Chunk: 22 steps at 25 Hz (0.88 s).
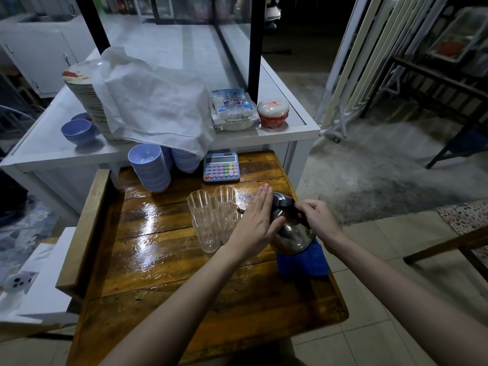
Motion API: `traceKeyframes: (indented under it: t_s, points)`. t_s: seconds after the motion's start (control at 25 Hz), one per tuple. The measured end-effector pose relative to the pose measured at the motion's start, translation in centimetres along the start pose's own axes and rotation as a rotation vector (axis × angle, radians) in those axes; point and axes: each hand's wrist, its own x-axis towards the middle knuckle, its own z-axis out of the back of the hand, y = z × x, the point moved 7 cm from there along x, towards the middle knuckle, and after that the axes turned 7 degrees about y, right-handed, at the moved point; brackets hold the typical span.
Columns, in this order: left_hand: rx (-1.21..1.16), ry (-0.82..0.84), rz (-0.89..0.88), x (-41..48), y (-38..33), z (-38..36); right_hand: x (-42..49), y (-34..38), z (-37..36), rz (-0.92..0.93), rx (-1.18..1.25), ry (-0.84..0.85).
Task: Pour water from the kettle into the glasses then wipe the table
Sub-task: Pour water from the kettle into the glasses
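Your right hand (pixel 317 220) grips the black handle of the kettle (pixel 290 233). Your left hand (pixel 257 220) lies flat and open against its side. The kettle sits on a blue cloth (pixel 306 262) near the table (pixel 158 260) edge. Its spout points left at the glasses (pixel 203 220), just beside it. Tip too fast and you may knock them over or spill.

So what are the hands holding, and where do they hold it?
The right hand grips the metal kettle by its black handle. The left hand lies flat against the kettle's side, fingers straight, steadying rather than gripping.
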Motion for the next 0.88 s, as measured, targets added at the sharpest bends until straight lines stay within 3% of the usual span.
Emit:
traceKeyframes:
  t_s: [0.88]
  points:
    - [0.022, -0.039, -0.006, 0.14, -0.26, 0.31, 0.49, 0.69, 0.5, 0.023, -0.006, -0.026]
